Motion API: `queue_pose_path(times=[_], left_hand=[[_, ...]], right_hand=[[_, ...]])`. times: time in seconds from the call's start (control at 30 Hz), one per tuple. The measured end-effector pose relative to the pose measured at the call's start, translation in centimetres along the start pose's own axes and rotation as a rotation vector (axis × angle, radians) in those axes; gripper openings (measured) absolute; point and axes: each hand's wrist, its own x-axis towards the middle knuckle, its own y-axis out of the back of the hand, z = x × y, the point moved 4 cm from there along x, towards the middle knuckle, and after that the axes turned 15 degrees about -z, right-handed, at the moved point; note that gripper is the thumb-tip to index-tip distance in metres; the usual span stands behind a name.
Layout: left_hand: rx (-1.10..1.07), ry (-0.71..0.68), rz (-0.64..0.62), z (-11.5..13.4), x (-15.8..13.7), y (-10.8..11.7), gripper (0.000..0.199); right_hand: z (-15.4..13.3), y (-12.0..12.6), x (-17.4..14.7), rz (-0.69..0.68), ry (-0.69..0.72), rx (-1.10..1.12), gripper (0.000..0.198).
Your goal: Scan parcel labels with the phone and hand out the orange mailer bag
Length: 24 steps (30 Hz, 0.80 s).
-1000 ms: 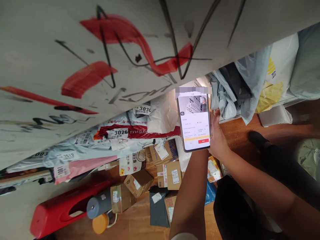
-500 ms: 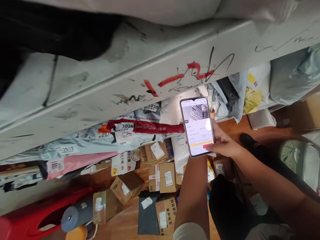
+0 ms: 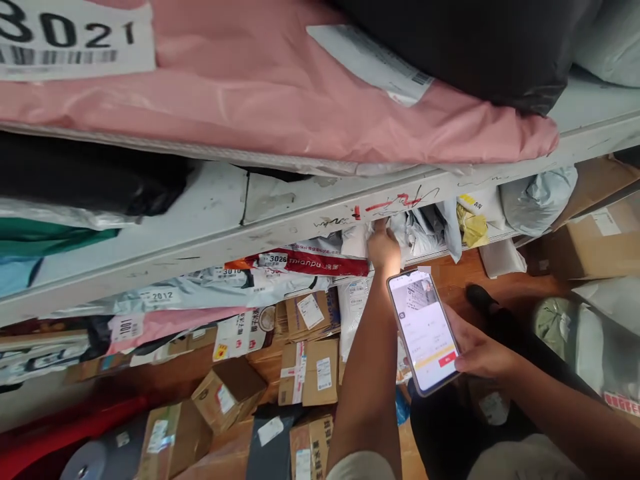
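My right hand (image 3: 477, 350) is closed around a smartphone (image 3: 425, 333), its thumb by the red button at the bottom of the lit screen. My left hand (image 3: 384, 248) reaches in under a shelf board, among the mailing bags on the lower shelf. Its fingers are mostly hidden by parcels and the board's edge, so I cannot see whether they grip anything. Just left of it lies a white parcel (image 3: 354, 241), and below that a red mailing bag (image 3: 325, 261) labelled 3026. Grey-white plastic mailers (image 3: 420, 233) stand close on its right.
Above, a large pink mailing bag (image 3: 250, 113) labelled 3021 lies on the upper shelf (image 3: 295, 200). Cardboard boxes (image 3: 307, 373) and a dark parcel (image 3: 267, 443) lie on the wooden floor. A yellow bag (image 3: 471, 225) sits farther right on the lower shelf.
The phone has moved down and right in my right hand. My left hand, hidden behind the phone before, now shows at the lower shelf. The view has shifted, bringing the upper shelf's pink bag in.
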Motion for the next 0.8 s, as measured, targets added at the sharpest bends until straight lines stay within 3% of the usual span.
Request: queue_pose_path(times=[0.1, 0.2, 0.33, 0.4, 0.47, 0.53, 0.63, 0.73, 0.8], left_hand=[[0.037, 0.079, 0.040, -1.0, -0.6, 1.2, 0.049], [0.127, 0.006, 0.165, -0.4, -1.3, 2.0, 0.045], [0.238, -0.314, -0.031, 2.1, -0.7, -0.2, 0.039], [0.191, -0.275, -0.058, 2.2, 0.0, -1.1, 0.034], [0.107, -0.123, 0.009, 1.6, 0.6, -1.5, 0.043], [0.079, -0.061, 0.058, 1.6, 0.8, -2.1, 0.043], [0.135, -0.230, -0.031, 3.4, 0.9, -3.5, 0.027], [0.098, -0.396, -0.153, 4.9, 1.5, -4.2, 0.035], [0.069, -0.409, -0.181, 4.8, 2.3, -3.8, 0.036]], right_hand=[[-0.3, -0.1, -1.0, 0.011, -0.011, 0.032, 0.095], [-0.6, 0.6, -1.4, 0.014, -0.011, 0.049, 0.086], [-1.4, 2.5, -1.6, 0.053, 0.041, 0.060, 0.083], [-1.9, 3.7, -1.6, 0.082, 0.020, 0.033, 0.082], [-2.5, 4.8, -1.7, 0.131, -0.008, -0.003, 0.081], [-3.0, 5.8, -1.7, 0.172, -0.021, -0.022, 0.082], [-3.6, 7.0, -1.8, 0.180, -0.004, -0.033, 0.082], [-3.5, 7.9, -1.8, 0.146, 0.007, -0.027, 0.080], [-3.2, 8.3, -1.8, 0.121, -0.028, 0.009, 0.078]])
